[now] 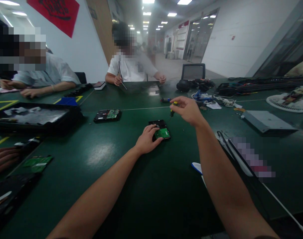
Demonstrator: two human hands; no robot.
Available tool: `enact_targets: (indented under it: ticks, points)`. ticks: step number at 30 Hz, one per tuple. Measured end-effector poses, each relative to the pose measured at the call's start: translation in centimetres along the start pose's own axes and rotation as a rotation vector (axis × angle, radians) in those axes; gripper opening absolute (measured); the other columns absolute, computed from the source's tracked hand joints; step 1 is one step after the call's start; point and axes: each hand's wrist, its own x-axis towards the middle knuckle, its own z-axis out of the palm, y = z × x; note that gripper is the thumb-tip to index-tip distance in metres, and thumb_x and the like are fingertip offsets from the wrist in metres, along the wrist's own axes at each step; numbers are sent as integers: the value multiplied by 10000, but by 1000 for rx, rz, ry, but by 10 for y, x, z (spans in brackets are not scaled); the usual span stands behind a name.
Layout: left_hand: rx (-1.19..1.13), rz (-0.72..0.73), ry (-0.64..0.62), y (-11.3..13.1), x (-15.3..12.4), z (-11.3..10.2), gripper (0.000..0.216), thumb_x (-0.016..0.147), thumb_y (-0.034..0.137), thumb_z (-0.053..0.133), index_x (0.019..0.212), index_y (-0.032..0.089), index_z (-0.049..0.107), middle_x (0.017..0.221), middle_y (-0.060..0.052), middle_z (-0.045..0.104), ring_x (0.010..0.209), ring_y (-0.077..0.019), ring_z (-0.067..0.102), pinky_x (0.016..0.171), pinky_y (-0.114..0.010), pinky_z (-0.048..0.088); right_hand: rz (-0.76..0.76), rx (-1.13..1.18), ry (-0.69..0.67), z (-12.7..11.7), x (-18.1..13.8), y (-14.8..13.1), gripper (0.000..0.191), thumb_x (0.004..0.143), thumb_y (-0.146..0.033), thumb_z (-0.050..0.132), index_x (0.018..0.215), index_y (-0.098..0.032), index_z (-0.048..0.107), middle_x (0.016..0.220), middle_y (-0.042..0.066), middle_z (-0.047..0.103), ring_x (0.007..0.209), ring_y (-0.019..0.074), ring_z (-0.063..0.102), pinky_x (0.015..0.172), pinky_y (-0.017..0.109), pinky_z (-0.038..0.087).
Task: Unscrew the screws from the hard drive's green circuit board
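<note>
A black hard drive (160, 129) with a green circuit board on top lies on the dark green table (131, 186) in front of me. My left hand (147, 139) rests on its near left corner, fingers curled over the edge and pressing it down. My right hand (188, 109) hovers just above and behind the drive, fingers pinched round a small screwdriver (172, 109) with a yellow and black handle, its tip pointing down toward the drive.
A second hard drive (107, 115) lies to the left, beyond it a black tray (32, 117). Green boards (37, 163) sit at the near left by another person's hand. A grey metal box (266, 121), cables (203, 97) and a white fan (288, 101) lie right. Two people sit across.
</note>
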Motion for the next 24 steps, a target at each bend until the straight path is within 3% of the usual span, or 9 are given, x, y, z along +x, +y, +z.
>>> enact_targets:
  ticks: [5,9,13,17,20,24]
  points:
    - [5,-5,0,-1,-1,1,586,939,553,600,1424,226,558,1557,-132,477,1492,-336,373,1209,-567,387,10,-48,43,-14,-1,3,349,908,-479,689,1102,-194,746,900,53,711,774,177,608,703,312,486]
    - [4,-8,-5,-1,-1,1,597,941,559,593,1430,218,555,1562,-140,471,1493,-345,371,1198,-574,398,40,-56,-27,-14,-3,12,324,962,-466,622,1125,-204,720,893,47,688,769,169,610,683,294,516]
    - [2,-6,-3,0,-1,-1,595,937,554,600,1430,224,556,1551,-138,481,1488,-342,379,1213,-569,382,197,-223,-167,-12,-5,31,262,985,-395,573,1066,-180,699,900,70,706,759,181,654,686,307,539]
    - [1,-11,-16,0,-1,-2,611,939,563,589,1443,219,544,1562,-140,469,1495,-345,368,1209,-573,384,332,-589,-422,-13,-4,45,207,832,-351,778,921,-168,744,997,110,745,938,254,692,802,341,537]
    - [-3,-20,-14,1,-1,-2,610,938,568,588,1442,227,545,1566,-136,467,1499,-346,364,1201,-578,392,520,-689,-625,-12,-5,49,214,841,-365,773,838,-153,749,798,102,743,803,249,710,712,341,536]
    - [-14,-18,-10,2,-1,-2,602,937,570,592,1434,233,553,1559,-132,477,1497,-340,373,1200,-568,397,650,-695,-693,-10,-8,55,256,863,-334,751,701,-140,714,706,101,732,673,220,701,615,324,529]
